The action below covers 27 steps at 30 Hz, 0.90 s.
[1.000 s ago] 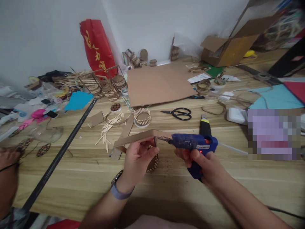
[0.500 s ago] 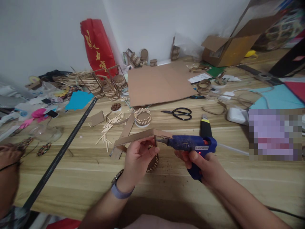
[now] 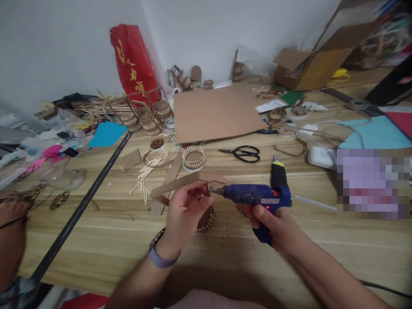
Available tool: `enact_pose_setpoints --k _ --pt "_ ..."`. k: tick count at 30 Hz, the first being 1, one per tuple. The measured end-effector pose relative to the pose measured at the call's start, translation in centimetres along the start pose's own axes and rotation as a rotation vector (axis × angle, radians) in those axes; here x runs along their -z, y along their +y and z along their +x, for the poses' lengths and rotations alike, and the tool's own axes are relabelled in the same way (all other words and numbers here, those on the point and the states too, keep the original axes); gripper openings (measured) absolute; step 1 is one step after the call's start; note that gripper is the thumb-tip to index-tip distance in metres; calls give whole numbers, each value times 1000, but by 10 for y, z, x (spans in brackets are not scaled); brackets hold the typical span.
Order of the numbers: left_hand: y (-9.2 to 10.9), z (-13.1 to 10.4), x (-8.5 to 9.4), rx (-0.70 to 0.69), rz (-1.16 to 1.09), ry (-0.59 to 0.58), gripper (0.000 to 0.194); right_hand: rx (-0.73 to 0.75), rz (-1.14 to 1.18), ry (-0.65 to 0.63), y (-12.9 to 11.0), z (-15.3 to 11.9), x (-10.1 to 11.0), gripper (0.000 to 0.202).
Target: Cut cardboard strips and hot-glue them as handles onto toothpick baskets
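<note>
My right hand (image 3: 275,223) is wrapped round the handle of a blue hot glue gun (image 3: 247,194) with a lit red light. Its nozzle points left, at or very near the end of a cardboard piece by my left fingertips. My left hand (image 3: 183,212) is closed, pinching a bent cardboard strip (image 3: 174,185). Below those fingers is a round cardboard piece edged with short sticks (image 3: 206,221), partly hidden by the hand. Just beyond stands a ring of short sticks (image 3: 193,158) on a white lid.
Black scissors (image 3: 243,153) and a yellow-black utility knife (image 3: 278,174) lie beyond the glue gun. Loose sticks (image 3: 149,169), a bowl of brown beads (image 3: 157,144) and a large cardboard sheet (image 3: 219,113) are farther back. Another person's hand (image 3: 14,210) rests at left.
The bent cardboard strip has shifted slightly left and up, and the glue gun's nozzle has moved a little with it. Both hands keep their holds.
</note>
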<state>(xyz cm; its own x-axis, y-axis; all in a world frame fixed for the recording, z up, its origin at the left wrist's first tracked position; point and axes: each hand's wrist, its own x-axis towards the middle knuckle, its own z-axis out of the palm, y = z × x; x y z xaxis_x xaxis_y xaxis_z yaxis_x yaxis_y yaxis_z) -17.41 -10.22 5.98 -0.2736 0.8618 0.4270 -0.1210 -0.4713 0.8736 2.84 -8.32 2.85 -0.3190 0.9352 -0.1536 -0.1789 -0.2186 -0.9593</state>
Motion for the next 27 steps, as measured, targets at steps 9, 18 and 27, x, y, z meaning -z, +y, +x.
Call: enact_pose_setpoints --k 9,18,27 --pt "-1 0 2 4 27 20 30 2 -71 -51 4 3 3 61" --pt "-1 3 5 -34 -6 -7 29 4 -86 -61 5 4 3 61" --pt "-1 5 6 -70 22 -10 29 -2 -94 -65 -1 5 -2 63"
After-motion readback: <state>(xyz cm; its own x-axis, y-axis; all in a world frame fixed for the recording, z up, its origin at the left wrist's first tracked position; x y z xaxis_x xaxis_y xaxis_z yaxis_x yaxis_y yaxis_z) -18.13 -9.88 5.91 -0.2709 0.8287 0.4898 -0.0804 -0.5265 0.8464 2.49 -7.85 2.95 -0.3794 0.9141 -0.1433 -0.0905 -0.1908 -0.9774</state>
